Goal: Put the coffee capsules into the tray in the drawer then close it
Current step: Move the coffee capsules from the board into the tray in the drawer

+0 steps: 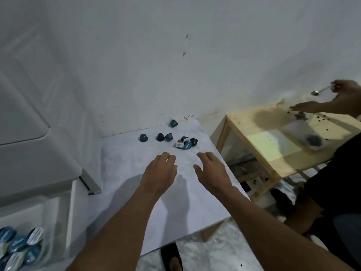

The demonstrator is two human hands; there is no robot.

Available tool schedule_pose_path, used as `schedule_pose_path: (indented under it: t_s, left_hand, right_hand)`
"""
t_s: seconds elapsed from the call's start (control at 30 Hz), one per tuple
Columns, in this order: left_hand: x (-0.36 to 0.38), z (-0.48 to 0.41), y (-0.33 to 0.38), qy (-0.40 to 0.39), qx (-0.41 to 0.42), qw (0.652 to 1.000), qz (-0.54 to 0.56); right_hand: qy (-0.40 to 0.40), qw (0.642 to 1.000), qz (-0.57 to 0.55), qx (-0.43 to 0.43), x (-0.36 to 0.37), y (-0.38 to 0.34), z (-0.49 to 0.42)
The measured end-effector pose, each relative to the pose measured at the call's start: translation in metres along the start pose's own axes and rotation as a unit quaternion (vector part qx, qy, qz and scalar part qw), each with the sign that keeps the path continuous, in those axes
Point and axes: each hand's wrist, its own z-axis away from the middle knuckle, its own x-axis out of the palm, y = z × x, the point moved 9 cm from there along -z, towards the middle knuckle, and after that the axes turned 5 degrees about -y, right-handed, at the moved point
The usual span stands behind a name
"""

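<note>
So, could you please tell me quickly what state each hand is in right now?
Left hand: open, fingers relaxed, holding nothing.
Right hand: open, fingers spread, holding nothing.

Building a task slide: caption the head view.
Over the white table, left hand and right hand hover open, short of scattered coffee capsules; other capsules lie at lower left.
</note>
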Motion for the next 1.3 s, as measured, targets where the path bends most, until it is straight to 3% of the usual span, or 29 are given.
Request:
schedule_pose_path:
  t_s: [0.23,0.6,1.3]
  left_hand:
    - [0.044,-0.081,-0.022,-0.025,-0.004,0.998,0.063]
    - [0.101,-0.130,-0.060,-0.083,-0.095,0.964,0.236]
    - [0.123,-0.144,-0.083,-0.098,-0.105,0.948,0.283]
  right_hand:
    - [-0.038,0.999,0.005,0.020,0.028,0.024,-0.081]
    - [-0.069,0.997,-0.018,0.034,0.072,0.035,-0.148]
    - [-0.122,0.992,-0.022,0.015,0.094,0.040,-0.179]
